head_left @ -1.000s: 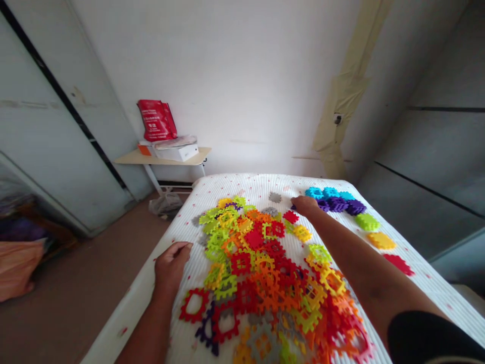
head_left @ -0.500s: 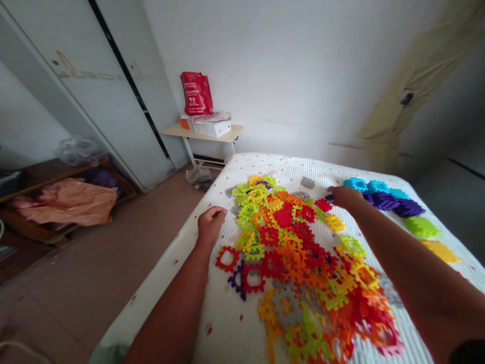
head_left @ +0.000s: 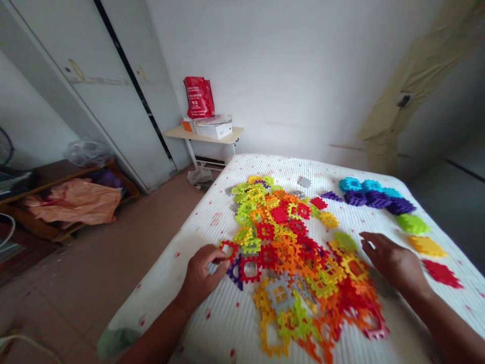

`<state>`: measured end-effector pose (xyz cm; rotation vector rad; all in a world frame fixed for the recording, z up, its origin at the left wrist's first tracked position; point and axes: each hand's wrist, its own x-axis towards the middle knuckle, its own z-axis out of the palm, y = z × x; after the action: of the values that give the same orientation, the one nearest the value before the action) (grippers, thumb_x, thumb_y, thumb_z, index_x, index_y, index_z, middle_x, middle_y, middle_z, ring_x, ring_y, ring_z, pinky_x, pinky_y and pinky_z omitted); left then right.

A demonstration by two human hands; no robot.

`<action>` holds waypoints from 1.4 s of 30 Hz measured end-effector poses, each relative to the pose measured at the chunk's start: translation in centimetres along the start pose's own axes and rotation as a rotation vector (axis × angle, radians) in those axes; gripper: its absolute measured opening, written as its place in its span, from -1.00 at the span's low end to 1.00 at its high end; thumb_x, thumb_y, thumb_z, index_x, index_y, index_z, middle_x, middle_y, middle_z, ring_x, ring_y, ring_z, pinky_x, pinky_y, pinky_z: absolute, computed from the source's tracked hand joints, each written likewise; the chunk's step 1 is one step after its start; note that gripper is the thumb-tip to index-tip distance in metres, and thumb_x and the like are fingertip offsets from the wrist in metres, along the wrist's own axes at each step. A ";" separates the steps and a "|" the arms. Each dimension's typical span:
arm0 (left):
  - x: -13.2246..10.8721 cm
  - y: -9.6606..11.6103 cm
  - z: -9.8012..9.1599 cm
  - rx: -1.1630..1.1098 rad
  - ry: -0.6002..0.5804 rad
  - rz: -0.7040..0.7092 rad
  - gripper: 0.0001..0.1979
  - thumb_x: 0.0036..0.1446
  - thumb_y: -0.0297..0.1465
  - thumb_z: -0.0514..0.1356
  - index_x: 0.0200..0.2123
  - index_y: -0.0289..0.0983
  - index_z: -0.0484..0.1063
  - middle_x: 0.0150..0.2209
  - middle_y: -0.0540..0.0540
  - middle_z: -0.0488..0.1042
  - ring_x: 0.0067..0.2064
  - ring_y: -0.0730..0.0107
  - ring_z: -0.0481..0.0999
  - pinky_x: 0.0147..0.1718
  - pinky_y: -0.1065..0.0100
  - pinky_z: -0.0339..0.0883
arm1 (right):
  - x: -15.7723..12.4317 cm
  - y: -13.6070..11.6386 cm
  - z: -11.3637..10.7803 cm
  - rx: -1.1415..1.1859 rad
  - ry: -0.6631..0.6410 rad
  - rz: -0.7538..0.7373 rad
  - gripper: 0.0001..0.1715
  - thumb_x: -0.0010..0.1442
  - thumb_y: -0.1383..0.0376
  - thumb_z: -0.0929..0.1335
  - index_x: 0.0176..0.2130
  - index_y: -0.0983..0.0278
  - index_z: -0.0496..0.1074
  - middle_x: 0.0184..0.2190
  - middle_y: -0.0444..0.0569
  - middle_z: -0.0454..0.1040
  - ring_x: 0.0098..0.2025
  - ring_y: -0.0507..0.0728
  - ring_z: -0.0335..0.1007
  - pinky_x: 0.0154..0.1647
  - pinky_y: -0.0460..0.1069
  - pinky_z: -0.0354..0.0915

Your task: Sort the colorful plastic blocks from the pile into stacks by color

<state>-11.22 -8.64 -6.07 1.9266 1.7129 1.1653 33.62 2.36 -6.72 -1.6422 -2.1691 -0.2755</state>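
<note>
The person's left hand (head_left: 200, 275) is curling over the near edge of the pile, its fingers (head_left: 216, 257) drawn together with their tips at a red square plastic ring with notched edges (head_left: 228, 247), though it cannot be told whether they are clamped on it. A purple notched plastic ring (head_left: 235, 273) is lying just beside those fingertips. The right hand (head_left: 392, 263) is hovering at the pile's right side, its fingers (head_left: 367, 246) spread apart and holding nothing, near a yellow notched plastic ring (head_left: 354, 266). Between the hands, a wide pile of interlocking notched plastic tiles (head_left: 280, 242) in red, orange, yellow, lime and grey is covering the middle of a white ribbed mattress (head_left: 223, 323). Along the mattress's right side, a red tile stack (head_left: 441, 273), a yellow tile stack (head_left: 426, 246), a lime tile stack (head_left: 412, 224), a purple tile row (head_left: 375, 199) and a cyan tile row (head_left: 364, 184) are sitting apart from the pile. Farther off, a red bag (head_left: 199, 97) is standing on a white box (head_left: 214, 130) atop a small pale table (head_left: 202, 134) against the wall
</note>
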 end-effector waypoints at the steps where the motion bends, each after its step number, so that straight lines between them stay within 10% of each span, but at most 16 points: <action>1: -0.8 0.2 0.0 0.092 -0.016 0.083 -0.86 0.05 -0.33 0.15 -0.44 -0.26 0.43 -0.49 -0.03 0.43 -0.43 0.40 0.40 -0.39 0.36 0.28 | -1.0 0.4 0.2 0.053 0.004 0.028 -0.56 0.18 0.10 0.14 -0.19 0.22 0.47 -0.25 0.05 0.54 -0.38 0.17 0.48 -0.46 0.01 0.35; 9: -1.8 0.8 1.1 0.586 0.016 0.450 -0.70 -0.05 -0.16 0.24 -0.30 -0.24 0.43 -0.36 -0.09 0.50 -0.33 0.28 0.45 -0.31 0.27 0.20 | -2.5 -0.6 0.1 0.210 -0.011 0.191 -0.62 0.13 0.15 0.16 -0.27 0.21 0.48 -0.32 -0.02 0.55 -0.33 0.11 0.49 -0.28 -0.03 0.38; 27: -2.7 1.1 2.2 0.535 0.105 0.537 -0.83 0.07 -0.49 0.11 -0.28 -0.26 0.46 -0.35 -0.11 0.54 -0.32 0.34 0.49 -0.25 0.27 0.36 | -2.4 -0.1 1.0 0.177 -0.023 0.152 -0.64 0.14 0.16 0.17 -0.27 0.21 0.48 -0.29 -0.04 0.54 -0.31 0.11 0.48 -0.32 -0.05 0.36; 42: -0.9 1.5 2.6 -0.389 0.419 -0.407 -0.59 0.00 -0.23 0.18 -0.08 -0.30 0.45 -0.26 -0.12 0.56 -0.29 0.30 0.53 -0.22 0.29 0.40 | -2.2 0.3 1.2 0.197 -0.031 0.152 -0.66 0.10 0.16 0.18 -0.30 0.20 0.48 -0.30 -0.04 0.55 -0.34 0.12 0.49 -0.34 -0.05 0.35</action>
<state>-8.27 -9.10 -6.96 1.0975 1.7856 1.6568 34.19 0.94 -8.74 -1.6958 -2.0079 0.0070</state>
